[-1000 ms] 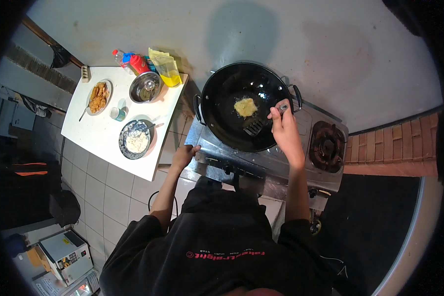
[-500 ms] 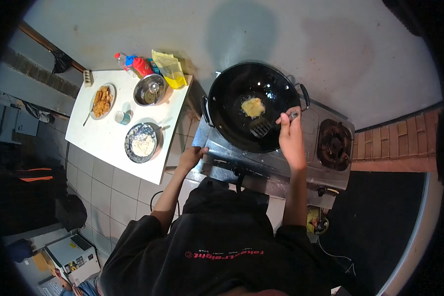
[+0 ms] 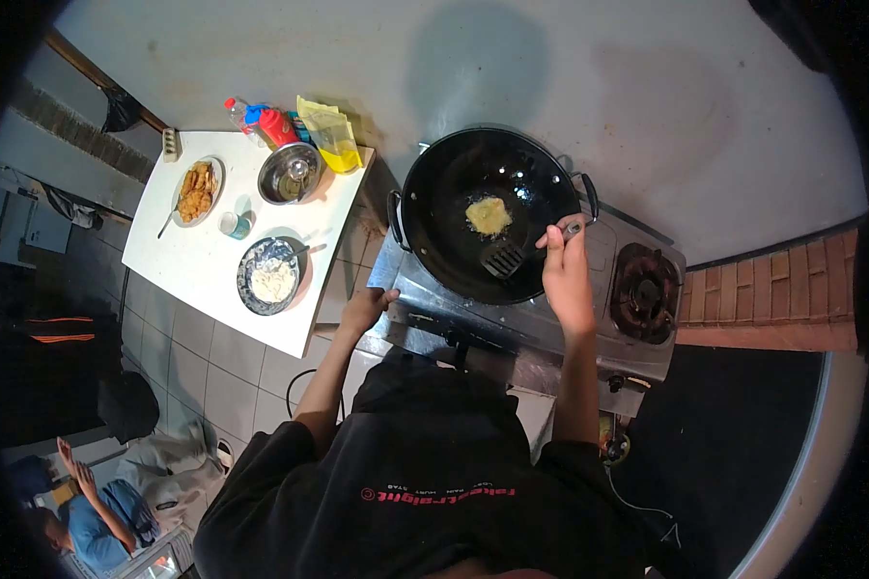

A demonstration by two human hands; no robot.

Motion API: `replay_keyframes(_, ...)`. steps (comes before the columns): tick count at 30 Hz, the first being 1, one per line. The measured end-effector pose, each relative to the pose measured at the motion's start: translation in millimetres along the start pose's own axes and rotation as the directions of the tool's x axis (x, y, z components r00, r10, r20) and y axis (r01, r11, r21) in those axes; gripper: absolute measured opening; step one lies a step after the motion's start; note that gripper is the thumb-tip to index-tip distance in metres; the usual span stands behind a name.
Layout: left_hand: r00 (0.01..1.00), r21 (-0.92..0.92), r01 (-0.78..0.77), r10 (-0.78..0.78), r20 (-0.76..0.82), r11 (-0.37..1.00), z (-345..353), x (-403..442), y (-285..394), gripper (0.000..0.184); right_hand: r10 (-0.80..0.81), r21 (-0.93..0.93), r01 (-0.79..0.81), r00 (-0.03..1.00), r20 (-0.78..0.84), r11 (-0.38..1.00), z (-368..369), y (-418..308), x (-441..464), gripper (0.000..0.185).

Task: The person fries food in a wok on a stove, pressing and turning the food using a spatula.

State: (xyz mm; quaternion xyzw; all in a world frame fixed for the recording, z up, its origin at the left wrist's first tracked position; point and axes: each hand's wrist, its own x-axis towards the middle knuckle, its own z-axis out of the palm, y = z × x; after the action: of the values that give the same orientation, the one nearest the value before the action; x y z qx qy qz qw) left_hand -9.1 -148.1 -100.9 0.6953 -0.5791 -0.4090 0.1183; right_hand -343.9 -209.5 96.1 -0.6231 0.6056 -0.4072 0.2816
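My right hand (image 3: 566, 280) is closed round the handle of a black slotted spatula (image 3: 502, 259), above the right side of the wok. The spatula's head is down inside the black wok (image 3: 444, 261), just below a pale golden piece of frying food (image 3: 489, 216). A small gap seems to lie between the two. The wok, with two loop handles, sits on the left burner of a metal gas stove (image 3: 531, 328). My left hand (image 3: 367, 310) is by the stove's front left corner, fingers curled in and thumb pointing out, with nothing visible in it.
Left of the stove, a white table (image 3: 179, 275) bears a plate of fried food (image 3: 199, 193), a steel bowl (image 3: 291, 174), a batter bowl (image 3: 269, 278), a cup (image 3: 234, 225), bottles and a yellow pouch (image 3: 332, 140). A bare burner (image 3: 645, 291) is at right. Another person (image 3: 116, 511) is at lower left.
The view has shifted slightly. The spatula head has moved a little within the wok, still near the food. At lower left, another person has come into fuller view with raised hands.
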Motion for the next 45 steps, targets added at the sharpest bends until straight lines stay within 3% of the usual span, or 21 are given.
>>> replay_keyframes(8, 1.000, 0.114, 0.005, -0.007, 0.018, 0.994, -7, -5, 17, 0.060, 0.031, -0.012, -0.031, 0.999, -0.007, 0.999, 3, -16, -8, 0.028)
replay_keyframes(10, 1.000, 0.278, 0.001, 0.006, -0.023, 0.961, -11, -4, 25, 0.049, 0.030, -0.032, -0.029, 1.000, 0.003, 0.999, 0, -24, -10, 0.029)
replay_keyframes(14, 0.998, 0.273, -0.063, 0.058, 0.027, 0.960, -19, 1, 29, 0.040, 0.030, -0.133, -0.024, 0.999, 0.045, 0.991, -7, -34, -9, 0.031)
replay_keyframes(18, 0.989, 0.277, -0.124, 0.141, -0.041, 0.953, -22, 1, 38, 0.032, -0.011, -0.161, 0.019, 0.999, 0.051, 0.987, -16, -44, -1, 0.032)
replay_keyframes(23, 0.993, 0.424, -0.111, 0.116, 0.013, 0.899, -22, 1, 38, 0.023, 0.026, -0.076, -0.029, 0.999, -0.039, 0.997, -14, -50, -6, 0.027)
replay_keyframes(27, 0.986, 0.421, -0.169, 0.154, 0.070, 0.891, -28, 5, 37, 0.021, 0.058, 0.035, -0.056, 0.997, -0.059, 0.998, -16, -47, -15, 0.021)
replay_keyframes(28, 0.987, 0.408, -0.154, 0.155, 0.030, 0.900, -20, 12, 25, 0.031, 0.091, 0.100, -0.085, 0.994, -0.055, 0.991, -17, -47, -15, 0.020)
replay_keyframes(31, 0.983, 0.419, -0.164, 0.182, -0.003, 0.893, -19, 12, 27, 0.031, 0.115, 0.108, -0.111, 0.993, -0.037, 0.988, -22, -44, -15, 0.019)
replay_keyframes(38, 0.998, 0.380, -0.037, 0.051, -0.026, 0.924, -16, 5, 36, 0.032, 0.036, 0.080, -0.038, 0.999, 0.022, 0.996, -36, -30, -11, 0.020)
replay_keyframes(45, 0.990, 0.425, 0.072, -0.014, -0.137, 0.902, -6, 0, 38, 0.031, 0.015, 0.324, -0.023, 1.000, 0.026, 0.946, -50, -9, -23, 0.023)
